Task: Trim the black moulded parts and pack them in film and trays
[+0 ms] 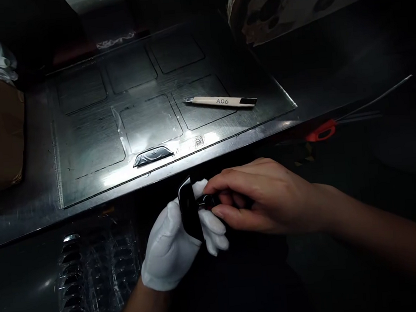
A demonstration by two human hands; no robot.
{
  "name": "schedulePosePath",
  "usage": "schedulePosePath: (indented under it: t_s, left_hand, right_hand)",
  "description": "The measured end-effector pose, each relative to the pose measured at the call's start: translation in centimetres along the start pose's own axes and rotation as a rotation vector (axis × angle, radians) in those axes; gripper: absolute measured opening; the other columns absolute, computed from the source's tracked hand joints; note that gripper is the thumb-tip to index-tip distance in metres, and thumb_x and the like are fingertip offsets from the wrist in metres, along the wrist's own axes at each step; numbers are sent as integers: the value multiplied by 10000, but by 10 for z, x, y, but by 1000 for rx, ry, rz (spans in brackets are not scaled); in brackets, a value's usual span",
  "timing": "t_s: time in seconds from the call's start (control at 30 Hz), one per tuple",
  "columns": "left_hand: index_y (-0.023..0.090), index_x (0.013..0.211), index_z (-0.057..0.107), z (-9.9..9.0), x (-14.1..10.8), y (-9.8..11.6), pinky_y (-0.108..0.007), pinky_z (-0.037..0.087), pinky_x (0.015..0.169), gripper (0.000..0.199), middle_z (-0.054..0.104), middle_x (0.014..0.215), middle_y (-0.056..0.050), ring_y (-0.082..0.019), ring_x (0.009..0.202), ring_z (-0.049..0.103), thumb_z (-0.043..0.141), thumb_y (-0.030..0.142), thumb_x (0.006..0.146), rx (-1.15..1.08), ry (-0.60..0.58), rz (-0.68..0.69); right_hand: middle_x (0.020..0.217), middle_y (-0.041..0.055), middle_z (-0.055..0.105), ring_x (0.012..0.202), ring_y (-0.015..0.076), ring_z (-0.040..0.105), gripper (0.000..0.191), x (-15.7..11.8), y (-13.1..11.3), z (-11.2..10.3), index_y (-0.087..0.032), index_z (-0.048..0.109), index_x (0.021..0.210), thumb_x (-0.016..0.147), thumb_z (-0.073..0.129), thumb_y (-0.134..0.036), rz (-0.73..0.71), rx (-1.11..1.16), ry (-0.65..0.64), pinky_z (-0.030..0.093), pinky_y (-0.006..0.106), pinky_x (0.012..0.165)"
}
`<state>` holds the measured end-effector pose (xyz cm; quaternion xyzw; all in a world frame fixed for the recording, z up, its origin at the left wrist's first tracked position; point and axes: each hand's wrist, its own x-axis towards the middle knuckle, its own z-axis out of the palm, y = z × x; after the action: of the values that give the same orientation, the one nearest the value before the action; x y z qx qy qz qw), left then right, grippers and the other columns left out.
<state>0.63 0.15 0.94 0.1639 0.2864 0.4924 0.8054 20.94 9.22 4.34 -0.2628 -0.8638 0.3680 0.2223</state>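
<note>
My left hand (174, 244), in a white glove, holds a glossy black trapezoid part (189, 207) upright by its edges, below the table's front edge. Bare and coming from the right, my right hand (257, 197) pinches a small dark piece (207, 201) behind the part, between thumb and index finger. Whether that piece is joined to the part cannot be made out. A similar black part (153, 155) lies on the sheet near the front edge. Farther back rests a craft knife (222, 101) marked A06, its blade pointing left.
The metal table bears a clear sheet (85, 136) with rounded outlines. At left stands a cardboard box (0, 132). A clear tray (95, 278) holding several black parts is at lower left. Orange-handled scissors (322, 131) lie at right, near a large worn object (272, 9).
</note>
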Motion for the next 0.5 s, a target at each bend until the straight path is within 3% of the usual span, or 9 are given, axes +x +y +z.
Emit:
schedulePosePath:
  t_s: [0.27,0.37,0.5]
  left_hand:
    - [206,1427,590,-1,-3,-5,-229,533,568,523,784,833,-58,-177,698,744,424,531,1053,-4,-46,68]
    - [197,1407,599,1,-4,-5,-243,497,558,524,746,728,-28,-145,598,674,393,531,1060,69,-12,109]
    - [178,1399,607,2,-6,2,-314,510,618,533,728,667,-20,-167,564,649,486,539,1025,228,10,99]
  right_hand:
    - [843,-35,694,678,90,644,270,-4,-1,6,-215,632,1238,975,667,-268,-27,87,57,513,203,611]
    - [826,-32,684,668,86,636,240,-5,-4,10,-221,668,1180,949,705,-271,112,265,37,521,175,585]
    - [814,-10,709,647,88,648,164,-8,-6,24,-204,698,1085,961,696,-310,401,764,-13,541,167,566]
